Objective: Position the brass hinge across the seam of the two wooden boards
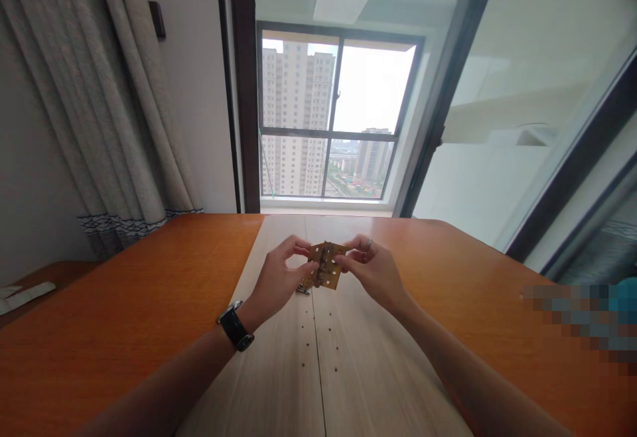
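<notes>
A brass-coloured hinge point(330, 279) with several round holes is held up, its two leaves spread, above the pale boards. My left hand point(281, 271) pinches one leaf between thumb and fingers; a dark watch sits on that wrist. The other leaf is gripped by my right hand point(375, 268), which wears a ring. Below the hinge, a few small metal screws point(303, 290) lie in a little heap near the seam. Two light wooden boards point(279, 384) lie side by side, with rows of small dark holes point(330, 329) on both sides of the seam.
The boards rest on an orange-brown wooden table point(164, 291). Beyond its far edge are a dark-framed glass door and a window point(338, 112). A grey curtain point(114, 92) hangs at the left. White strips point(24, 296) lie on a lower surface at far left.
</notes>
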`<action>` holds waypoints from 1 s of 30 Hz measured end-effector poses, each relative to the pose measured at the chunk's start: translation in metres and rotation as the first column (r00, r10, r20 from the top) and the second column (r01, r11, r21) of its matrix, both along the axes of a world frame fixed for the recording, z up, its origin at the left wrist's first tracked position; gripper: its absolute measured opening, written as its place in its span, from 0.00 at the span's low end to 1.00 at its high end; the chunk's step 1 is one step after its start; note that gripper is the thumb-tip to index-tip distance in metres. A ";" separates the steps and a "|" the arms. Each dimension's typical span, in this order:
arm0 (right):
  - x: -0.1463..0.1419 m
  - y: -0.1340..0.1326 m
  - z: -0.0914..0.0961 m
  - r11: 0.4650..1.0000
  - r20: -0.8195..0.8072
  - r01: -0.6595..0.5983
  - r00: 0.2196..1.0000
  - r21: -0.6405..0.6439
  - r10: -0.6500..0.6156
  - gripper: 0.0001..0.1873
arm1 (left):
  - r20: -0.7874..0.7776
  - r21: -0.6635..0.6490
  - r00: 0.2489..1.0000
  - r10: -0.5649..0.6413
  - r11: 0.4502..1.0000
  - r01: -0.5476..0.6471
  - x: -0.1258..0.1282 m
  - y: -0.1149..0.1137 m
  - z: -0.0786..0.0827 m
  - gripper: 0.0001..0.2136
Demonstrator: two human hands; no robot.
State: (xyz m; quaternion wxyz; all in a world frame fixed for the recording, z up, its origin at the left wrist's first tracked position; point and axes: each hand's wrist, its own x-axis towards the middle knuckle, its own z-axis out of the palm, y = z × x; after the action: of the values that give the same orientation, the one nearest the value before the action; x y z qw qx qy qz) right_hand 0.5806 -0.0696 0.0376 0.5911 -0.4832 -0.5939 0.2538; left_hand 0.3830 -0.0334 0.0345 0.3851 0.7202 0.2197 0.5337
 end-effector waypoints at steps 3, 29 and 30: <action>-0.005 -0.005 -0.002 0.996 0.036 0.075 0.996 0.054 -0.077 0.13 | 0.027 -0.017 0.998 -0.051 0.999 0.051 -0.002 -0.008 0.002 0.08; -0.027 -0.027 -0.003 0.955 0.075 -0.282 0.958 0.089 0.276 0.16 | 0.050 -0.404 0.947 -0.318 0.861 0.310 -0.006 -0.004 -0.004 0.14; -0.028 -0.028 -0.003 0.951 0.036 -0.298 0.955 0.084 0.296 0.17 | 0.064 -0.416 0.947 -0.315 0.854 0.313 -0.006 -0.004 -0.003 0.15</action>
State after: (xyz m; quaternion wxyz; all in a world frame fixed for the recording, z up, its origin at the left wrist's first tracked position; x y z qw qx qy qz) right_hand 0.5530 -0.0975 0.0350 0.5600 -0.3650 -0.6772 0.3076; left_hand 0.3768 -0.0371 0.0312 0.6121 0.6481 0.2102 0.4014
